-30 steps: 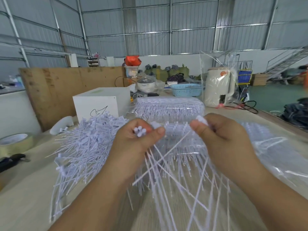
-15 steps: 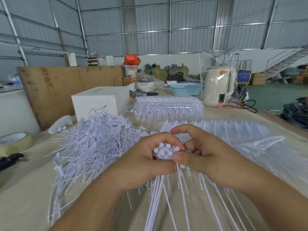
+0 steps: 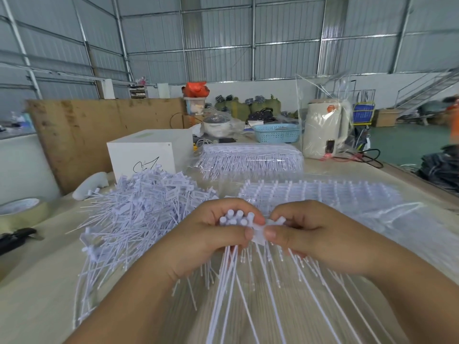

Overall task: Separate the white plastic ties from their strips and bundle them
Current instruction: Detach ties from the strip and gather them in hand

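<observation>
My left hand grips a small bundle of white plastic ties, their round heads sticking up above the fingers and their long tails hanging down toward me. My right hand pinches the white strip between thumb and forefinger, right beside the bundle, with more ties dangling from it. A heap of loose separated ties lies on the table to the left. Flat sheets of ties on strips lie behind my hands.
A wrapped pack of ties sits farther back, next to a white box. A tape roll and a black tool lie at the left edge. A blue basket and a bagged kettle stand at the back.
My hands came together from holding the strip stretched apart. The bundle in my left hand has grown, and my right hand has shifted from the bundle heads to pinching the strip.
</observation>
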A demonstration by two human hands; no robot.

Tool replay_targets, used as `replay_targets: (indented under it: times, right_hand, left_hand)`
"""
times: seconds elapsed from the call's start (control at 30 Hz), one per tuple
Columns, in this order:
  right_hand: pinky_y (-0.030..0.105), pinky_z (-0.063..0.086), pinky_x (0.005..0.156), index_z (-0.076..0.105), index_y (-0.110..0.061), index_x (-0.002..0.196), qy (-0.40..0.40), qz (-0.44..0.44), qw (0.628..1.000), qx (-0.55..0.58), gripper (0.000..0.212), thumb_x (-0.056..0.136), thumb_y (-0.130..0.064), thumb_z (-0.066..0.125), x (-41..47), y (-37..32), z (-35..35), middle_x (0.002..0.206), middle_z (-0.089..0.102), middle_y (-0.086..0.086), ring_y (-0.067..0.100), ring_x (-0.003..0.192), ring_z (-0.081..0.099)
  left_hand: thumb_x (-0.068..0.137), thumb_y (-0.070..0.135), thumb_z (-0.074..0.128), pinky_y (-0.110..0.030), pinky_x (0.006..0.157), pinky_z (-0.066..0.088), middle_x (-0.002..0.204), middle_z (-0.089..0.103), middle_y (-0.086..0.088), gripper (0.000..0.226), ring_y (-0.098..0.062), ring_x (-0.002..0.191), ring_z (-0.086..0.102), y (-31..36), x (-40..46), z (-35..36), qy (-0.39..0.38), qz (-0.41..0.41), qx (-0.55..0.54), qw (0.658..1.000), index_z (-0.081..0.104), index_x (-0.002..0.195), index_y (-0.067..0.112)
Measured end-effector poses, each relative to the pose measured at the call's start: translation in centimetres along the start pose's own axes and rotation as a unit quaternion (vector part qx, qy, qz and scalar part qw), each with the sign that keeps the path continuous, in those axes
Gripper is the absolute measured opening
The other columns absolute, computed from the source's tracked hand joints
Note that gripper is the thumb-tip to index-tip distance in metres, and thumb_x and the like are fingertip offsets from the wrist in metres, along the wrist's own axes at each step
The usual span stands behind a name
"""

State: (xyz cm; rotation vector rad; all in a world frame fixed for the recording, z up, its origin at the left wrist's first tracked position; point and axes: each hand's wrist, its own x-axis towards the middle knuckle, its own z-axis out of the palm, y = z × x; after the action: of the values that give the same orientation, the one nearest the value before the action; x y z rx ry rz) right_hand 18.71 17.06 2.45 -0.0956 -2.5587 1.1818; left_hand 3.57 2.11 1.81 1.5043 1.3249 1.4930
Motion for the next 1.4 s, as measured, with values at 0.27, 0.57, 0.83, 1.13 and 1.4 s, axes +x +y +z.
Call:
replay_targets:
  times: [0.27, 0.57, 0.83, 1.13, 1.4]
  right_hand:
    - [0.022, 0.025, 0.048, 0.052, -0.006, 0.070, 0.074, -0.021, 0.997, -0.003, 0.046, 0.077, -0.050, 0.062, 0.2, -0.7, 0.5, 0.052, 0.035, -0.011, 0.006, 0.048, 0.032]
    - [0.017, 0.027, 0.038, 0.045, -0.016, 0.063, 0.347, -0.023, 0.935, -0.064, 0.040, 0.089, -0.042, 0.061, 0.7, -0.6, 0.6, 0.043, 0.041, -0.010, 0.006, 0.036, 0.034]
    - [0.016, 0.033, 0.049, 0.048, -0.044, 0.114, 0.102, -0.054, 0.992, 0.050, 0.052, 0.069, -0.059, 0.069, 0.2, -0.6, 1.0, 0.059, 0.045, -0.007, 0.005, 0.050, 0.041]
    - [0.033, 0.049, 0.083, 0.022, -0.054, 0.139, 0.010, -0.041, 0.999, 0.008, 0.098, 0.059, -0.055, 0.078, 0.3, -0.3, 1.8, 0.087, 0.058, -0.015, 0.008, 0.087, 0.065]
    - [0.027, 0.050, 0.083, 0.038, -0.053, 0.132, -0.012, -0.006, 0.999, -0.053, 0.085, 0.058, -0.060, 0.079, 0.3, -0.3, 1.9, 0.087, 0.062, -0.018, 0.001, 0.086, 0.064]
  left_hand:
    - [0.073, 0.011, 0.075, -0.015, 0.056, 0.045, 0.068, 0.063, 0.009, 0.012, -0.002, 0.060, 0.056, 0.0, 0.1, 0.6, 0.074, 0.027, 0.028, 0.996, 0.072, 0.074, 0.023]
    - [0.068, 0.020, 0.083, -0.025, 0.048, 0.042, 0.059, 0.054, 0.011, 0.018, -0.007, 0.050, 0.047, 0.2, 0.7, 1.0, 0.265, 0.062, -0.009, 0.962, 0.067, 0.064, 0.027]
    - [0.067, 0.016, 0.081, -0.014, 0.049, 0.043, 0.067, 0.064, 0.010, 0.015, -0.002, 0.053, 0.054, 0.1, 0.4, 1.0, 0.162, 0.024, 0.030, 0.986, 0.075, 0.077, 0.025]
    - [0.067, 0.021, 0.072, -0.038, 0.074, 0.045, 0.091, 0.071, 0.001, 0.023, -0.025, 0.082, 0.058, 0.4, -0.2, 0.6, -0.015, -0.045, 0.045, 0.998, 0.077, 0.089, 0.029]
    - [0.064, 0.010, 0.070, -0.025, 0.071, 0.046, 0.082, 0.071, 0.001, 0.028, -0.013, 0.077, 0.061, 0.3, -0.1, 0.2, -0.052, -0.076, 0.088, 0.992, 0.077, 0.083, 0.028]
